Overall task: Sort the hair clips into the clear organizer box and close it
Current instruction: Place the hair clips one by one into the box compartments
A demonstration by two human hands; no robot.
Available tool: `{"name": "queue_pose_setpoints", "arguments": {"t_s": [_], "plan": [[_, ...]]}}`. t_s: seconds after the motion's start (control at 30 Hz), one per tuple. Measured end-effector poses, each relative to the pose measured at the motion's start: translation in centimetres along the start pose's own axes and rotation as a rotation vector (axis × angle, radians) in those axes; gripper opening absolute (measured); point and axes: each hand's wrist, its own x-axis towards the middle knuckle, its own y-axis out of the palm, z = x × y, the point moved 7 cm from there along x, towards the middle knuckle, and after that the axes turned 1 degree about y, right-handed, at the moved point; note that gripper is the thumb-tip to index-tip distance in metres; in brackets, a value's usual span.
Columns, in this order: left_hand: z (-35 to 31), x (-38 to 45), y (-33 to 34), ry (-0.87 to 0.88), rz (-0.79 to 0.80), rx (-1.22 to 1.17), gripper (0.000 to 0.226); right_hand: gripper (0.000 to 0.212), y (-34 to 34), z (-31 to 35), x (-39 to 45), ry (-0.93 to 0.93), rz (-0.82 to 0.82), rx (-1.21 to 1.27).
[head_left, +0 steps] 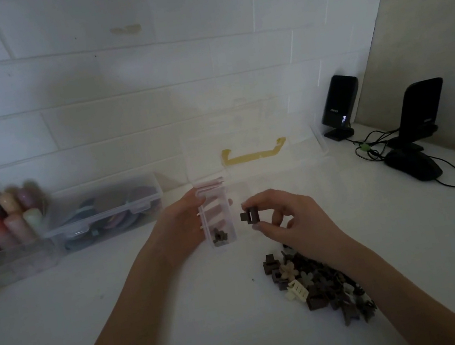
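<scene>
A small clear organizer box (pixel 214 205) with several compartments stands open on the white table. My left hand (pixel 181 221) grips its left side. A few dark clips (pixel 220 237) lie in its nearest compartment. My right hand (pixel 291 215) pinches a dark brown square hair clip (pixel 249 215) between thumb and fingers, just right of the box and above the table. A pile of hair clips (pixel 316 284), mostly dark brown with some beige and cream ones, lies under my right forearm.
A large clear case with a yellow handle (pixel 253 154) stands behind the box. At the left sit a clear lidded container of round items (pixel 111 211) and a tray of coloured tubes (pixel 0 218). Two black stands (pixel 339 105) and cables (pixel 449 178) occupy the right.
</scene>
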Motion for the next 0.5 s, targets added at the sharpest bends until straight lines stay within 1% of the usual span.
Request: {"name": "queue_pose_setpoints", "arguments": {"t_s": [0.07,0.23,0.37,0.5], "plan": [[0.0,0.0,0.1,0.0,-0.006,0.005,0.084,0.028,0.0,-0.2,0.0,0.001,-0.017,-0.002],[-0.2,-0.1,0.3,0.005,0.0,-0.005,0.078,0.025,-0.2,-0.2,0.0,0.005,-0.081,-0.036],[-0.1,-0.1,0.4,0.013,0.012,-0.023,0.08,0.031,0.1,0.5,-0.1,-0.035,-0.122,-0.082],[-0.3,-0.2,0.5,0.021,0.034,-0.024,0.078,0.034,0.7,1.5,0.2,-0.089,-0.139,-0.054]]}}
